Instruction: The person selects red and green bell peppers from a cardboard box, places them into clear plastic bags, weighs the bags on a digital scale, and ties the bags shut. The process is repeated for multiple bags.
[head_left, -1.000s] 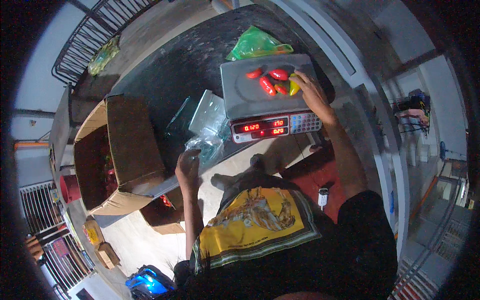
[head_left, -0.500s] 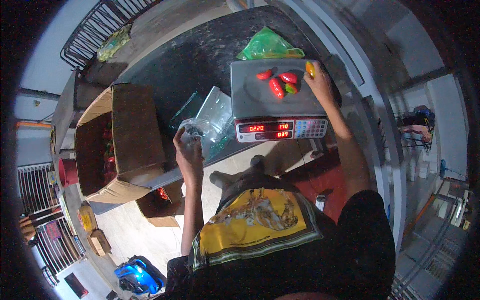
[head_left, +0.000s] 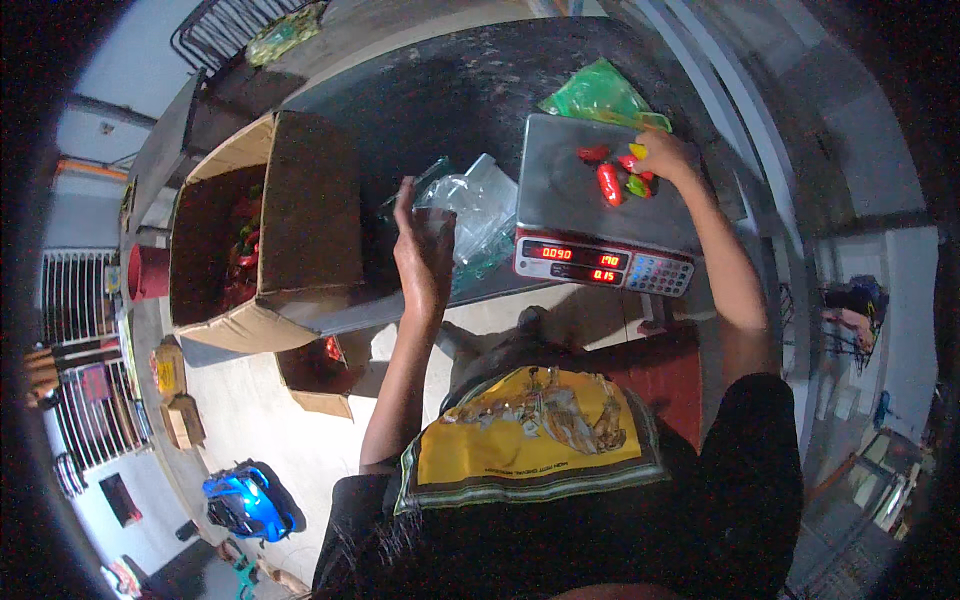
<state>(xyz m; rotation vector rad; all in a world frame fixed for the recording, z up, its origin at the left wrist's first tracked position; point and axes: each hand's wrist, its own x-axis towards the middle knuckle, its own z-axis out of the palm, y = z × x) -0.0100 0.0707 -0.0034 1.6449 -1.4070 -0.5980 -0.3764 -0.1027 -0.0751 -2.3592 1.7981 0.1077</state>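
Observation:
My left hand (head_left: 425, 255) is beside a clear plastic container (head_left: 470, 205), the index finger stretched up and the thumb side apart from it. The fingertips blur a little, and I see no firm grip. On the grey plate of a digital scale (head_left: 562, 195) lie several peppers: one red pepper (head_left: 610, 186) in the middle, another red pepper (head_left: 592, 154) farther back, and a green pepper (head_left: 637, 186). At the plate's right side, my right hand (head_left: 668, 157) is closed on a yellow pepper (head_left: 638, 151), low over the group. A red pepper is partly hidden beneath it.
A crumpled green plastic bag (head_left: 598, 92) rests behind the scale. To the left, a cardboard box (head_left: 308, 200) on its side holds more peppers. A smaller cardboard box (head_left: 318, 395) stands on the floor below, and a blue object (head_left: 247, 502) lies farther down.
My right hand has moved left and down to the peppers, the yellow pepper still in its fingers. The left fingers have straightened away from the clear container. The scale's display reads lower; the view has shifted.

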